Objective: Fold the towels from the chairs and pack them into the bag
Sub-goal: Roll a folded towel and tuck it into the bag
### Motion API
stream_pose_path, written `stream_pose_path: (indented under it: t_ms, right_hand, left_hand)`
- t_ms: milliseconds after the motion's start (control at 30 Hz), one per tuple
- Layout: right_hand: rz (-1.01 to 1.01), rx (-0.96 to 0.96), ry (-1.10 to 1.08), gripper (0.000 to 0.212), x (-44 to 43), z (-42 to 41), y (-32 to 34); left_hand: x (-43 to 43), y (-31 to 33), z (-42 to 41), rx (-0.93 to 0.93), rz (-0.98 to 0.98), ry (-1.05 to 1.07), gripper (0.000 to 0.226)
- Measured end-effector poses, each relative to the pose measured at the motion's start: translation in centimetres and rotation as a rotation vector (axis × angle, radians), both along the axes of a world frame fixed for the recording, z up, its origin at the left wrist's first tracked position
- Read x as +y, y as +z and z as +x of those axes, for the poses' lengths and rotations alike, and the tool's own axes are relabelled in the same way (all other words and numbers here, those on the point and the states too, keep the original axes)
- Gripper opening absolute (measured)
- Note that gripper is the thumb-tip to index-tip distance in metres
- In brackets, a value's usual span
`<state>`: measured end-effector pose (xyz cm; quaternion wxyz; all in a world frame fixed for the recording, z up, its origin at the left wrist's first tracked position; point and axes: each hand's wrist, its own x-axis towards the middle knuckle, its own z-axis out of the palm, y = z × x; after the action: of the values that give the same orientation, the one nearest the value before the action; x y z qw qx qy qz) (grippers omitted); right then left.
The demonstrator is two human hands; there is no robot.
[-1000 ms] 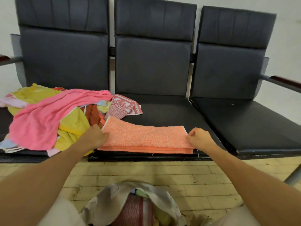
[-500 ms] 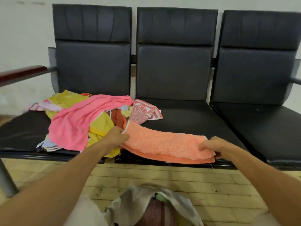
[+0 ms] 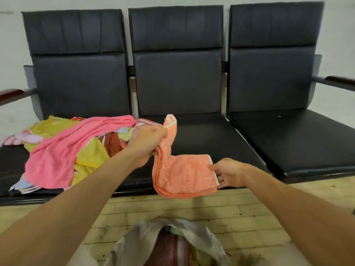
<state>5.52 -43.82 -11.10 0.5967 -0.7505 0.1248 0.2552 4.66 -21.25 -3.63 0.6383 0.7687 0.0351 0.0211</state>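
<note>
Still on black padded chairs (image 3: 201,143): pink-yellow towel heap (image 3: 63,150); grey fabric bag (image 3: 138,239) on floor below. Flat on seat 1 s ago, orange terry towel (image 3: 184,175) now hangs lifted over mid seat, doubling: left hand (image 3: 148,143) grips one end, right hand (image 3: 226,173) pinches other. Nrly bag-ready.

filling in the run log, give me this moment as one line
step: folding orange towel | left hand: grips upper end | right hand: pinches lower end | towel pile: left seat | bag: on floor

orange towel (image 3: 184,175) now lifted off the middle seat (image 3: 211,139), left hand (image 3: 148,144) raising its end up and over, right hand (image 3: 226,174) pinching the other end
</note>
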Motion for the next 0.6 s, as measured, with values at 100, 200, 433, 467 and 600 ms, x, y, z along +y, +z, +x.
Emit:
stream_pose_path:
  t_ms: [100,200,433,467,600]
  right_hand:
    - [0.061,0.011,-0.015,0.024,-0.3,0.0,-0.4]
    - [0.163,-0.001,-0.047,0.029,-0.4,0.2,-0.3]
    - [0.071,-0.055,-0.034,0.041,1.1,0.6,-0.5]
    - [0.043,-0.077,-0.023,0.039,1.3,0.7,-0.5]
    - [-0.298,-0.335,0.131,0.025,3.0,0.4,0.0]
  left_hand:
    - [-3.7,-2.8,0.7,-0.025,0.175,-0.095,0.032]
    - [-6.3,-6.1,0.6,0.016,0.334,-0.16,0.035]
    - [-6.7,-7.9,-1.3,0.308,-0.039,-0.308,0.029]
    - [-6.1,-7.5,-1.6,0.294,-0.031,-0.327,0.024]
    - [-2.3,-6.3,-2.1,0.178,0.255,-0.333,0.03]
